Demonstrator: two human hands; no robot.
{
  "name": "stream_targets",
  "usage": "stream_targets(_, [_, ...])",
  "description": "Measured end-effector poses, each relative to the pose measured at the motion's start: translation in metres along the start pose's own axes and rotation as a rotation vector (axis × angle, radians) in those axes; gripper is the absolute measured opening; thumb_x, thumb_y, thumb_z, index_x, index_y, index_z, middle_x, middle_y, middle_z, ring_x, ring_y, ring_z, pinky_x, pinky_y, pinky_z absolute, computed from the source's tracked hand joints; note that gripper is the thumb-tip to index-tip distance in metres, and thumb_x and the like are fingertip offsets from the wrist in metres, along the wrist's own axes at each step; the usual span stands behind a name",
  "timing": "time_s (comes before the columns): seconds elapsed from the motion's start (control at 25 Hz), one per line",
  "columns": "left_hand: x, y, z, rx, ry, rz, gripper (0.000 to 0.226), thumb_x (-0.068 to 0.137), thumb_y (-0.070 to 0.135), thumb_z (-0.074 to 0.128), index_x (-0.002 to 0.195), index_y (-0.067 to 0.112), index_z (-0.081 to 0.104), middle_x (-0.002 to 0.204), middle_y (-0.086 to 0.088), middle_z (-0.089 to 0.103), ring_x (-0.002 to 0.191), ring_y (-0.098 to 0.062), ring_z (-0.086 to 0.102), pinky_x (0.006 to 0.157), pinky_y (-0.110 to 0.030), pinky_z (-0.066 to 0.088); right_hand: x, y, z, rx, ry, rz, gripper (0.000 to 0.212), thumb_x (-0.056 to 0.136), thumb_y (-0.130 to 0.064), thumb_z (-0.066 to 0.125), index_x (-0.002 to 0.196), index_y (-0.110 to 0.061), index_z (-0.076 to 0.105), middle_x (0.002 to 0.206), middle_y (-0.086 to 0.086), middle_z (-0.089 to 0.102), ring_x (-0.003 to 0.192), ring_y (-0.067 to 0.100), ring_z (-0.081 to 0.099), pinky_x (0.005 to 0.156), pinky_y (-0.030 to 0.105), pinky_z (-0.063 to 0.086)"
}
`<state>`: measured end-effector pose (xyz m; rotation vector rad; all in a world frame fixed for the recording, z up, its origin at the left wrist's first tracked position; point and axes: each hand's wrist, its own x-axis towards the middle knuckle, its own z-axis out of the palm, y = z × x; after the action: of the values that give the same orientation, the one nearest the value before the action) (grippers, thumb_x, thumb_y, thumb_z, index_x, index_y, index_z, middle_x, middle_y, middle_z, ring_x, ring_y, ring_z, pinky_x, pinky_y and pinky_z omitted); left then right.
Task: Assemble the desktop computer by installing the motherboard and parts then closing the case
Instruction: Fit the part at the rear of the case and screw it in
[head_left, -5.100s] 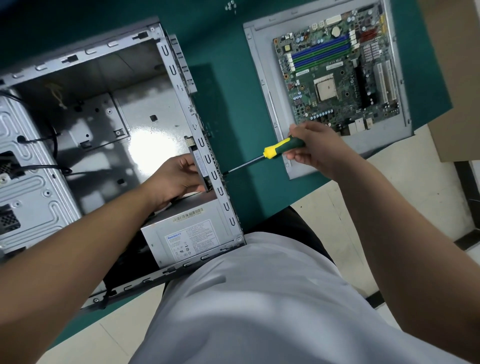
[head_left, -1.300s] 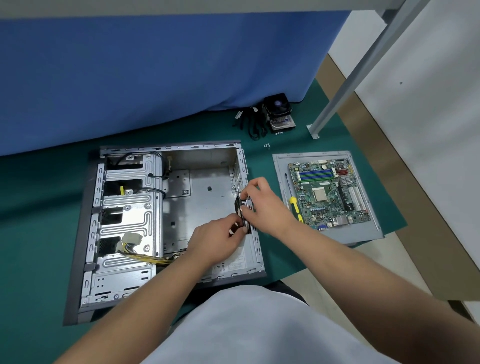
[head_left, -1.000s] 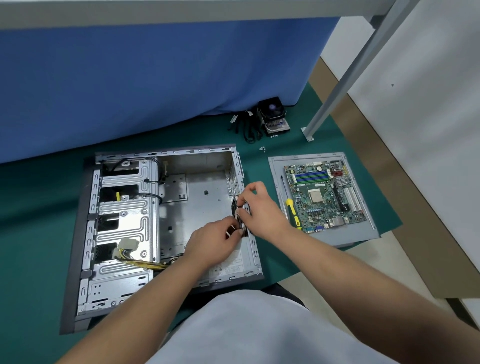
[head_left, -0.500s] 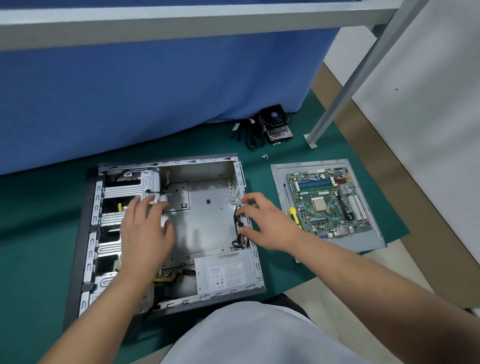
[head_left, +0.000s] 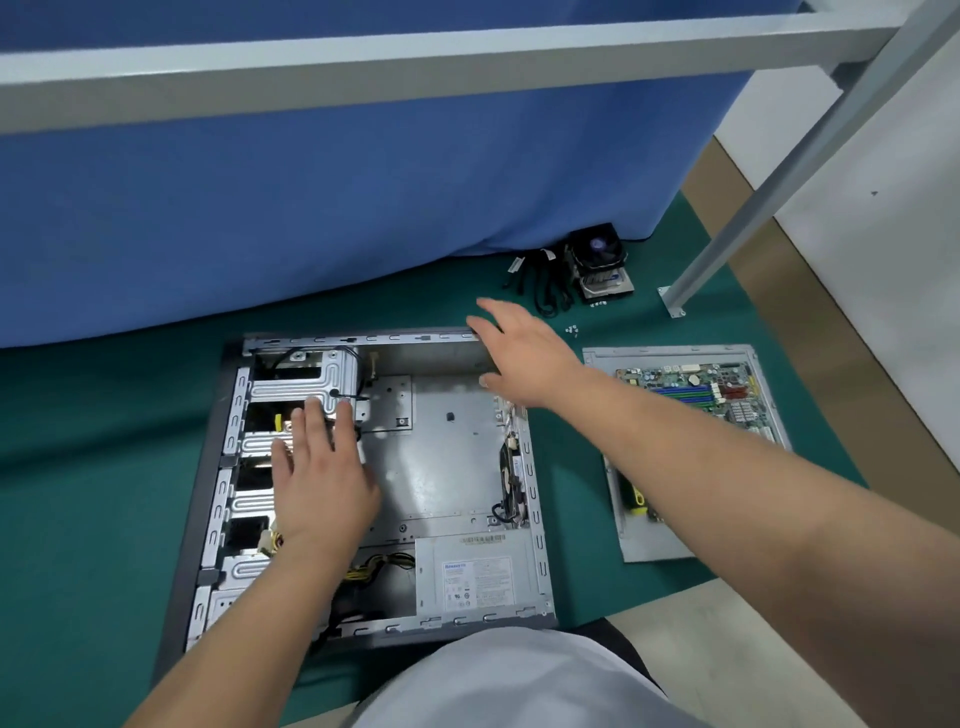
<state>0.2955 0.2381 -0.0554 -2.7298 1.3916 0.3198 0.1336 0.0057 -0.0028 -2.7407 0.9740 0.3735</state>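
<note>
While the case (head_left: 363, 483) lies open on its side in the lower middle of the frame, the person has the left hand (head_left: 319, 467) flat on the drive cage (head_left: 304, 387) with fingers spread and relaxed, holding nothing, and the right hand (head_left: 524, 358) stretched over the case's upper right corner, fingers straight and loose, also holding nothing. The motherboard (head_left: 696, 392) sits on a grey side panel (head_left: 644, 540) at the right of the frame, well apart from the bay it has to go into, with a yellow-handled screwdriver (head_left: 638, 501) lying on that same panel. Looks like the person is either steadying the chassis or reaching toward the small screws (head_left: 571, 328) and the cooler fan (head_left: 597, 260) up top by the blue cloth. To do this bit well, they'd probably want the loose cable bundle (head_left: 511, 478) along the right wall tucked out of the board area first, then lift the motherboard by its edges and line its ports up with the rear wall before any screws go in. The power supply (head_left: 475, 577) already sits in the lower corner.
</note>
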Motion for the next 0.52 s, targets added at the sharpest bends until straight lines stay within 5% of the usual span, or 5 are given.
stream_targets(0.12, [-0.014, 0.003, 0.001, 0.038, 0.055, 0.047, 0.092, 0.093, 0.045, 0.046, 0.163, 0.025, -0.010, 0.171, -0.010, -0.013, 0.158, -0.028, -0.010, 0.125, -0.052, -0.007, 0.051, -0.011, -0.008, -0.081, -0.150, -0.011, 0.066, 0.098, -0.040, 0.060, 0.153, -0.015, 0.033, 0.154, 0.012, 0.040, 0.141, 0.033, 0.039, 0.111, 0.044, 0.037])
stream_targets(0.2, [-0.028, -0.002, 0.007, -0.005, 0.054, 0.021, 0.097, 0.090, 0.038, 0.053, 0.163, 0.031, -0.011, 0.172, -0.009, -0.010, 0.159, -0.028, -0.003, 0.126, -0.052, 0.000, 0.072, -0.021, -0.006, -0.052, -0.227, -0.026, 0.040, 0.099, -0.027, 0.055, 0.136, -0.016, 0.045, 0.123, 0.010, 0.058, 0.108, 0.033, 0.058, 0.081, 0.041, 0.047])
stream_targets(0.28, [-0.035, -0.007, 0.012, -0.032, 0.029, -0.013, 0.109, 0.087, 0.023, 0.060, 0.160, 0.035, -0.020, 0.171, -0.008, -0.011, 0.159, -0.027, 0.000, 0.126, -0.051, 0.013, 0.080, -0.025, -0.002, -0.056, -0.247, -0.012, 0.040, 0.093, -0.008, 0.048, 0.131, -0.018, 0.045, 0.092, 0.005, 0.054, 0.084, 0.029, 0.055, 0.063, 0.035, 0.042])
stream_targets(0.52, [-0.033, -0.005, 0.013, 0.002, 0.020, -0.021, 0.110, 0.092, 0.021, 0.057, 0.155, 0.032, -0.032, 0.170, -0.010, -0.014, 0.159, -0.026, -0.006, 0.124, -0.048, 0.017, 0.083, -0.017, -0.001, -0.066, -0.220, -0.012, 0.058, 0.082, 0.004, 0.041, 0.132, -0.026, 0.046, 0.087, 0.003, 0.050, 0.087, 0.034, 0.056, 0.064, 0.035, 0.041])
